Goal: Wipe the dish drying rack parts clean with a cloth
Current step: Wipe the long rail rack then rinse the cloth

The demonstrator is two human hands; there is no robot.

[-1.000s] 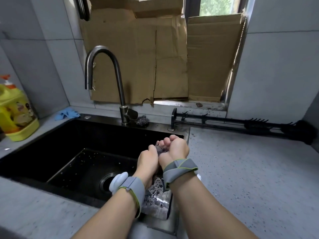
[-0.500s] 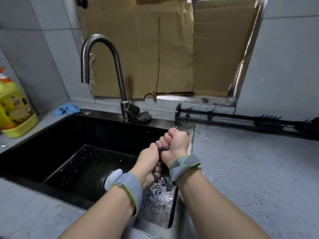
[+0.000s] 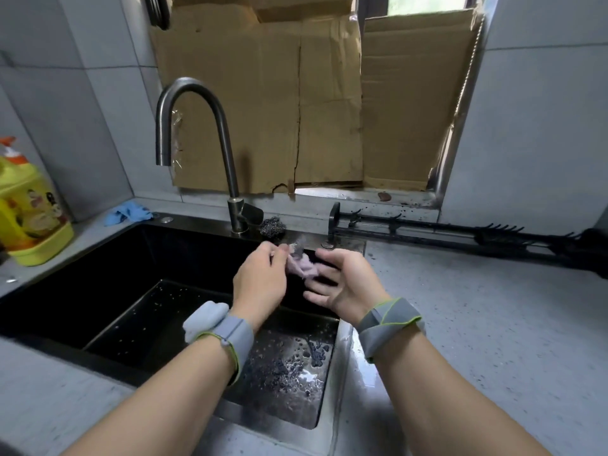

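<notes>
**Our hands over the sink, cloth between them**

Nearest to us are our two forearms, each with a grey wrist strap. They reach forward above the black sink (image 3: 98, 284), whose bottom is wet and covered with drops near the front right corner.

Our left hand (image 3: 260, 284) pinches a small crumpled pale purple cloth (image 3: 301, 266) with the fingertips. Our right hand (image 3: 345, 284) is spread wide, palm turned to the left, its fingers straight and relaxed just beside the cloth; we cannot tell if they touch it. The cloth hangs in the air over the back part of the sink, between both hands.

Behind the hands, on the sink's back edge, stands the curved metal faucet (image 3: 210, 139), and a steel wool ball (image 3: 272, 227) lies just beside its base. To the right, a black dish rack part (image 3: 460, 233) lies along the wall on the grey speckled counter (image 3: 493, 324). To the left we see a blue rag (image 3: 130, 214) and a yellow detergent bottle (image 3: 31, 209). Farthest, sheets of cardboard (image 3: 263, 110) cover the window.
</notes>
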